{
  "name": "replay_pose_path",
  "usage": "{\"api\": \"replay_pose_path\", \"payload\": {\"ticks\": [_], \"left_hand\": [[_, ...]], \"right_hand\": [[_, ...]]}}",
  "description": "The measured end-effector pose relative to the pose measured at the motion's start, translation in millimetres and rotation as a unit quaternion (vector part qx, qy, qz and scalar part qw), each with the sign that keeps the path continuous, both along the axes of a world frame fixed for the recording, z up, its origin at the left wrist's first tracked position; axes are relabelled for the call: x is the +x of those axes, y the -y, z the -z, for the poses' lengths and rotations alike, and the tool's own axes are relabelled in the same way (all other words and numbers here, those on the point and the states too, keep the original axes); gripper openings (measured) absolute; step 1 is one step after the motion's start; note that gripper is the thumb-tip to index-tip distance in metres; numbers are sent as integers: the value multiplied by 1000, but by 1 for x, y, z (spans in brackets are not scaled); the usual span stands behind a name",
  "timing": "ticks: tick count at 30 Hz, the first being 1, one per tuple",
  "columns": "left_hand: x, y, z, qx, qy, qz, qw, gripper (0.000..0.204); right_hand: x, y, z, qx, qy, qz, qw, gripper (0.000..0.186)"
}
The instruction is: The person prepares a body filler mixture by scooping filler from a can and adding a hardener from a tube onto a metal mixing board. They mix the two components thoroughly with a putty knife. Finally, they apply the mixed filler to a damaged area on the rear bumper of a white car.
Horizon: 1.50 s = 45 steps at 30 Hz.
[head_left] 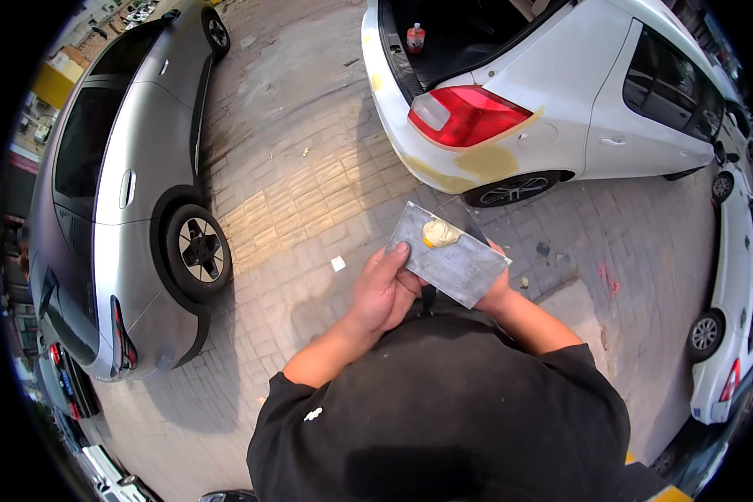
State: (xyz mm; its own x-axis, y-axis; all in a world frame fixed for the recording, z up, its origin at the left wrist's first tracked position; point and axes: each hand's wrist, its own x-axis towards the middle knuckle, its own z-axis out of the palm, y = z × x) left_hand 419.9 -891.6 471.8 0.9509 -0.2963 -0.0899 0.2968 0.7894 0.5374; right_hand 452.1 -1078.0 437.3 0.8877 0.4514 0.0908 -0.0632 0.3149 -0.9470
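A flat grey rectangular plate (473,272) is tilted in front of my body, with a lump of cream paste (441,232) and a yellow-orange dab on it. My left hand (383,289) grips the plate's left end, thumb over the top face. My right hand (498,289) is at the right end, mostly hidden under the plate, its fingers curled round something I cannot make out. A dark, thin flat piece (468,213) shows behind the plate's upper edge.
Ahead stands a white car (602,100) with its rear open, a bottle (416,38) inside, and yellowish patches (489,161) near the wheel. A silver car (130,259) is on my left, more cars (728,293) on the right. Litter (338,263) lies on the paving.
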Motion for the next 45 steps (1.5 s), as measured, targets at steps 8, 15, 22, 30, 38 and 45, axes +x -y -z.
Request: {"api": "replay_pose_path", "payload": {"ticks": [8,15,22,30,38,45], "left_hand": [[-12,27,-27,79,72,-76,991,39],[-18,56,-33,237,114,-170,950,34],[-25,97,-39,387,148,-249,875,30],[-34,130,-37,404,145,-247,869,28],[-23,143,-32,381,132,-272,874,29],[-11,139,-31,394,156,-262,867,28]], "right_hand": [[20,42,-18,89,61,211,971,28],[22,89,-97,-226,529,246,780,33],[8,102,-100,-251,610,149,737,36],[8,119,-83,-231,599,132,755,35],[18,126,-78,-218,590,102,771,35],[31,120,-80,-211,577,117,780,35]]}}
